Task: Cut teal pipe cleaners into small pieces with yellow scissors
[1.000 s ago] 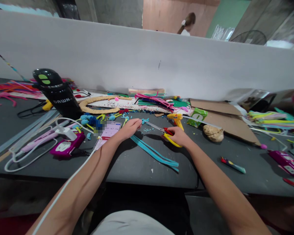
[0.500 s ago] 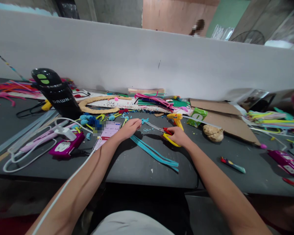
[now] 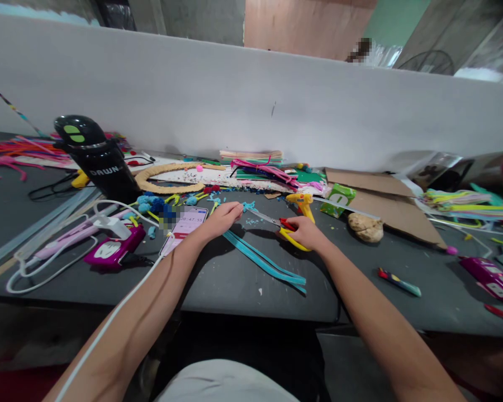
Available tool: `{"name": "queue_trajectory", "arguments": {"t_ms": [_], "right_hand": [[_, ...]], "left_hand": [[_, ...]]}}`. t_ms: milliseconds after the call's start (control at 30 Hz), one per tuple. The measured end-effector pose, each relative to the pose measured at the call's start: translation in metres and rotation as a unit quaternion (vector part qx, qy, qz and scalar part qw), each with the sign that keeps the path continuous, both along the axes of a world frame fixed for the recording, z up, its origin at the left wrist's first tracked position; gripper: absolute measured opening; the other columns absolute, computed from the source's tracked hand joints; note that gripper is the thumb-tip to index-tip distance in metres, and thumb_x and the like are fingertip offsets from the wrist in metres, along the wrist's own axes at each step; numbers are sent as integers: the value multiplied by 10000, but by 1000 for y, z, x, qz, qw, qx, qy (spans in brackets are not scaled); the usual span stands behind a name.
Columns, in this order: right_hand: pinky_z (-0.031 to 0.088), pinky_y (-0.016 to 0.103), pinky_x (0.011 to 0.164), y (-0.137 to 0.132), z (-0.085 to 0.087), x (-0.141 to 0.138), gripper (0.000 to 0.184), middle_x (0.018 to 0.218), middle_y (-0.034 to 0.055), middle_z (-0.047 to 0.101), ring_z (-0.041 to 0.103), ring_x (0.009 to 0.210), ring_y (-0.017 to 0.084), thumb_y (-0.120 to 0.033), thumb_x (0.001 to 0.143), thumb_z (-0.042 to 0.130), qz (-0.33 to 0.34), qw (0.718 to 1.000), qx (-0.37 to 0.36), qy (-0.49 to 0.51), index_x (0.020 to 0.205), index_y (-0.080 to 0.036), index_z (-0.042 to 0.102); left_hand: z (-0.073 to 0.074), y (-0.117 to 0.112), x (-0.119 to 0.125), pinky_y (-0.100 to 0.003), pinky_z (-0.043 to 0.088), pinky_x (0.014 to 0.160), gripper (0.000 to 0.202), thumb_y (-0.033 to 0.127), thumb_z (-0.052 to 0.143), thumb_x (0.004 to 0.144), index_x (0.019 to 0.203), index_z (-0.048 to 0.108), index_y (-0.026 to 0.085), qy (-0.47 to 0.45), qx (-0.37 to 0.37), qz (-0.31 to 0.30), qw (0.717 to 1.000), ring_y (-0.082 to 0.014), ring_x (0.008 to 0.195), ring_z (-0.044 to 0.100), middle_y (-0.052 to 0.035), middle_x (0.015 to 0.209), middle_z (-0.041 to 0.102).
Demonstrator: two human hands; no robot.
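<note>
My left hand (image 3: pixel 227 216) is closed, pinching a small piece of light blue pipe cleaner (image 3: pixel 248 207) that sticks out past the fingertips. My right hand (image 3: pixel 304 231) is wrapped round the red and yellow handles of a pair of scissors (image 3: pixel 288 233). The blades point left and their tips reach the blue piece. Below them, blue clippings (image 3: pixel 255 221) are scattered on the dark table. A bundle of long light blue pipe cleaners (image 3: pixel 268 262) runs from beneath my left hand toward the front edge.
A yellow glue gun (image 3: pixel 302 204) stands behind my right hand, near a green box (image 3: pixel 337 200) and cardboard (image 3: pixel 385 209). On the left are a phone (image 3: pixel 186 226), a purple power strip (image 3: pixel 115 248) and a black bottle (image 3: pixel 96 162). A white cable crosses my left forearm.
My hands, the scissors and the blue piece have hardly moved. In the background, a person beyond the partition has shifted to the right.
</note>
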State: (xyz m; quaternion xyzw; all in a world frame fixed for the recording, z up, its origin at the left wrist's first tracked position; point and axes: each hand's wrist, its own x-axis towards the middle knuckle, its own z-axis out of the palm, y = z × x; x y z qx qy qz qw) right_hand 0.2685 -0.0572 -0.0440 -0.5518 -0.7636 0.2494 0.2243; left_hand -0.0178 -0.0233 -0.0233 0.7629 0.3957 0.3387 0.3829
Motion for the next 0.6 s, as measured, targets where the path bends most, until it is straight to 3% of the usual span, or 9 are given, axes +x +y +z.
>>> {"name": "queue_trajectory", "arguments": {"t_ms": [600], "right_hand": [[260,258,515,0,1,3,347,604,-32,404,314,573,112,-504,704,658,1,1000,-12,6,656,-172,573]], "left_hand": [[7,-3,-3,-261,309,587,344,412,445,914,669,476,173,31,34,10,999,-117,604,414,25,629,458]]}}
